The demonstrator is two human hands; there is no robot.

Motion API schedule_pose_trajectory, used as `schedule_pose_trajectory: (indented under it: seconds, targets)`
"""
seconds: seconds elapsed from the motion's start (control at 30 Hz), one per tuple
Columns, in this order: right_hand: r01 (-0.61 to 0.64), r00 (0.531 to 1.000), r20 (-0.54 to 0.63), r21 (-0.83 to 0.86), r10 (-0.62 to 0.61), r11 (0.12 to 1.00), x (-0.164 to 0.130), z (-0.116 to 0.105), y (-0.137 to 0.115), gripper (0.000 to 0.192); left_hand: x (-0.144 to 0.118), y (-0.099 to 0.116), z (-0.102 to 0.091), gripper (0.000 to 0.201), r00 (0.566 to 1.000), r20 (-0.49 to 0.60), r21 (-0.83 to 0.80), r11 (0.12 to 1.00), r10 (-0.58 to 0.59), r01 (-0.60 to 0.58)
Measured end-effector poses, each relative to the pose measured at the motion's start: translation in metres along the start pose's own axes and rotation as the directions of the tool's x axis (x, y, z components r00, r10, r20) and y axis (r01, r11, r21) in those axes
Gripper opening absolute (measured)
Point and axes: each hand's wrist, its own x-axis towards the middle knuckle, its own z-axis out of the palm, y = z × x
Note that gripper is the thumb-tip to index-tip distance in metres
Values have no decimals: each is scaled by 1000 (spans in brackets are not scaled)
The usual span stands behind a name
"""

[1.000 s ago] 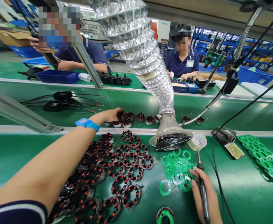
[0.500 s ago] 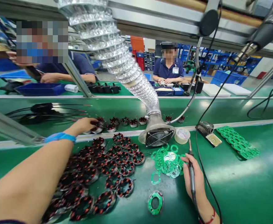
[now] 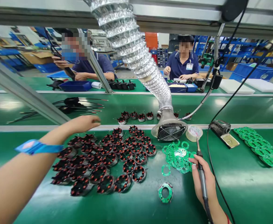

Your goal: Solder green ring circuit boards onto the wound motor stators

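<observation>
Fingers (image 3: 193, 161) of the right hand (image 3: 203, 183) wrapping a black soldering iron (image 3: 201, 172), pen-style.
Left hand (image 3: 85, 122), loosely spread and empty, hovering mid-frame above black copper-wound stator rings (image 3: 108, 158) on the green counter (image 3: 243, 186).

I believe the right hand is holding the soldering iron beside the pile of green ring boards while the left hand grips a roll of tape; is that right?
Not quite: the head view shows the left hand holding nothing, open above the wound stators; the roll of tape lies untouched by the fan. The right hand does hold the soldering iron beside the green ring boards.
</observation>
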Motion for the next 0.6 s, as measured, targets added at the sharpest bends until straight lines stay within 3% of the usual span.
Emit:
schedule_pose_trajectory:
  seconds: [0.1, 0.23, 0.33, 0.6]
  targets:
    - [-22, 1000, -12, -24, 21, 999, 3, 1, 1, 31, 40, 44, 13, 45, 993, -64, -74, 992, 95, -99]
    - [-55, 998, -18, -52, 54, 997, 5, 1, 7, 32, 70, 87, 42, 50, 992, -121, -79, 996, 24, -34]
    - [-65, 998, -16, -56, 65, 996, 3, 2, 10, 33, 80, 90, 48, 49, 990, -137, -102, 995, -22, 8]
    - [-44, 999, 5, -65, 45, 997, -4, 9, 11, 31, 131, 84, 32, 41, 987, -58, -171, 975, -152, 140]
